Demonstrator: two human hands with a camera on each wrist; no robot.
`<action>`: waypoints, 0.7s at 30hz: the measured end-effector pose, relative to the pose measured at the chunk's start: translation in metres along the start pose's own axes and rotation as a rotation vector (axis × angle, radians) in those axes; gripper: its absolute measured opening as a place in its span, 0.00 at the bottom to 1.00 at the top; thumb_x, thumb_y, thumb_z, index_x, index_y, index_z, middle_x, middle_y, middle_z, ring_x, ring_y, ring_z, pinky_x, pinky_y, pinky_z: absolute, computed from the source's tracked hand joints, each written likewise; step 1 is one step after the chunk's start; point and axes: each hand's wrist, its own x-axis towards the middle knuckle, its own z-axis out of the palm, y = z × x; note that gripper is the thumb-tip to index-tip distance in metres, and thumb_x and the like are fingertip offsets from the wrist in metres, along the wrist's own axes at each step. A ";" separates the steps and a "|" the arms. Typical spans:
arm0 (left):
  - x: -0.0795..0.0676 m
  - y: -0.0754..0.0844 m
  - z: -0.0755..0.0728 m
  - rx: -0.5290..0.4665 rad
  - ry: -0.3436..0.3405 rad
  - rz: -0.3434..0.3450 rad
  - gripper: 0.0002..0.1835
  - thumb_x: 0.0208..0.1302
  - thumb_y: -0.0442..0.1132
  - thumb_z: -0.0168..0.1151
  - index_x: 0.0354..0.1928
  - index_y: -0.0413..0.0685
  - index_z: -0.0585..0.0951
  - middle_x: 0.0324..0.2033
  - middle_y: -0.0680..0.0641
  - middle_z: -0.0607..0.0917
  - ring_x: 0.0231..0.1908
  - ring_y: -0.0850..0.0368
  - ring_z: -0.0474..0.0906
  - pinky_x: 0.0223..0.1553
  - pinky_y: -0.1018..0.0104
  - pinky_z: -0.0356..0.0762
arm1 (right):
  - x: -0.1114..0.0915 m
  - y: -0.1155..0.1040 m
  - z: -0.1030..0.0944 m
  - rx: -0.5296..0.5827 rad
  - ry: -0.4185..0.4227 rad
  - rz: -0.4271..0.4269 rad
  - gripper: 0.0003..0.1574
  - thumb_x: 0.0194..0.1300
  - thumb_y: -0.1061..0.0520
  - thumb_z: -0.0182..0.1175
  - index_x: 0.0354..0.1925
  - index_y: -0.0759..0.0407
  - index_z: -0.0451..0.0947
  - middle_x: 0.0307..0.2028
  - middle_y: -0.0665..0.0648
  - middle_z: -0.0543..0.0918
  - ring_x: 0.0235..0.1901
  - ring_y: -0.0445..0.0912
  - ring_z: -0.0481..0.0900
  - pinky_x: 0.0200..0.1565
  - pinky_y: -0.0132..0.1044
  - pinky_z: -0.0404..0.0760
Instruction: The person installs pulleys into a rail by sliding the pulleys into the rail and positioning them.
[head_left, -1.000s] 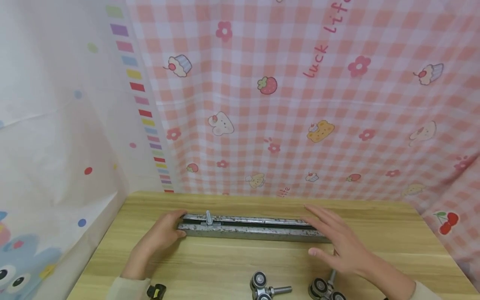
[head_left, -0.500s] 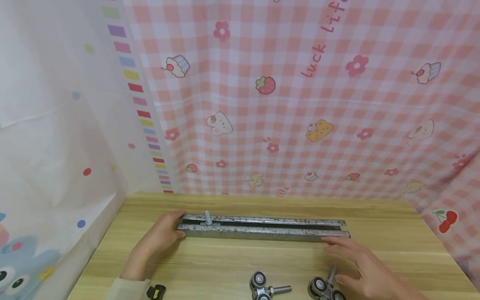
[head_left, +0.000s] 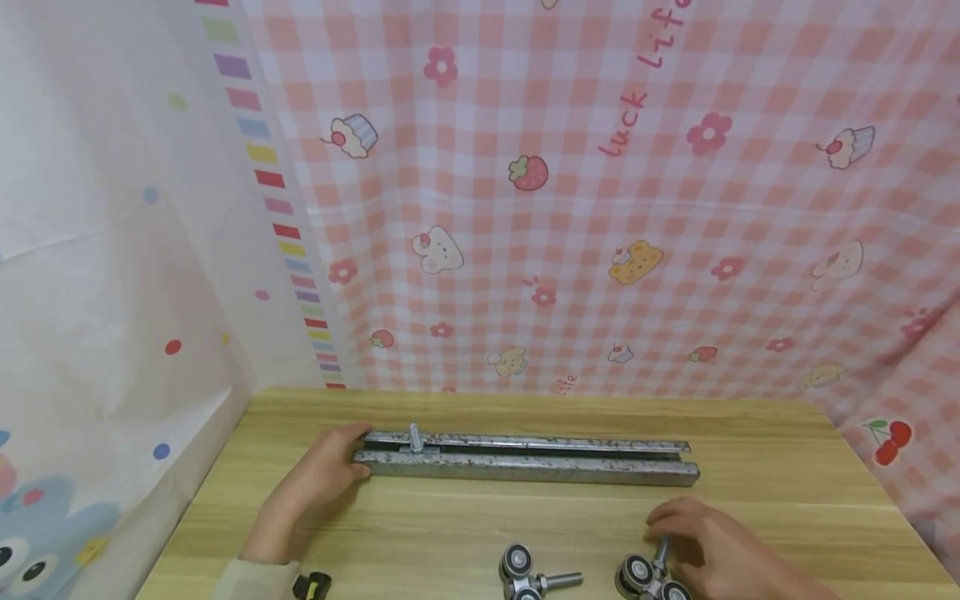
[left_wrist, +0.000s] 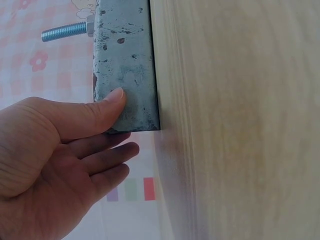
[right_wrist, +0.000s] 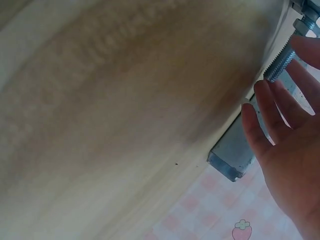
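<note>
A long slotted metal rail (head_left: 525,468), grey with worn specks, lies across the wooden table. My left hand (head_left: 322,468) grips its left end, the thumb (left_wrist: 115,97) pressed on the near side face. A threaded bolt (head_left: 415,437) stands up from the slot close to that hand. At the front right, my right hand (head_left: 712,537) is round the bolt (right_wrist: 280,62) of a roller trolley (head_left: 641,575), thumb on one side and fingers on the other. Those fingers are only loosely bent, and whether they touch the bolt is unclear.
A second roller trolley (head_left: 519,567) lies left of the first, its bolt pointing right. Near the left sleeve is a small black object (head_left: 312,585). Behind the table (head_left: 450,517) hangs a pink checked cloth (head_left: 480,208), with a white cloth (head_left: 112,275) at the left.
My right hand has left the rail's right end and come down towards the front to the right trolley's bolt. The left hand has stayed on the rail.
</note>
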 end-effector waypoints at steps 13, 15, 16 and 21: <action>0.000 0.001 0.000 0.001 0.002 -0.005 0.28 0.59 0.23 0.73 0.62 0.28 0.78 0.59 0.31 0.82 0.61 0.33 0.78 0.63 0.38 0.76 | 0.002 0.009 0.005 0.162 0.010 -0.102 0.19 0.58 0.66 0.73 0.44 0.46 0.88 0.45 0.40 0.83 0.43 0.35 0.79 0.40 0.34 0.84; 0.000 0.001 0.000 0.001 0.004 -0.002 0.28 0.58 0.23 0.73 0.62 0.28 0.78 0.58 0.31 0.83 0.60 0.33 0.78 0.62 0.38 0.77 | 0.003 0.010 0.005 0.215 0.000 -0.109 0.18 0.59 0.68 0.72 0.44 0.48 0.88 0.45 0.42 0.83 0.43 0.35 0.79 0.40 0.33 0.84; 0.000 0.001 0.000 0.001 0.006 -0.002 0.28 0.58 0.23 0.73 0.62 0.28 0.78 0.58 0.31 0.83 0.60 0.33 0.79 0.62 0.38 0.77 | 0.003 0.010 0.004 0.245 -0.009 -0.112 0.18 0.60 0.68 0.72 0.44 0.49 0.88 0.44 0.43 0.83 0.43 0.35 0.78 0.40 0.33 0.84; 0.000 0.000 0.001 -0.003 0.008 -0.016 0.28 0.59 0.22 0.72 0.63 0.28 0.78 0.58 0.31 0.82 0.61 0.34 0.78 0.63 0.38 0.77 | 0.004 0.011 0.003 0.306 -0.031 -0.137 0.16 0.63 0.69 0.70 0.44 0.50 0.86 0.44 0.46 0.83 0.42 0.34 0.79 0.39 0.32 0.84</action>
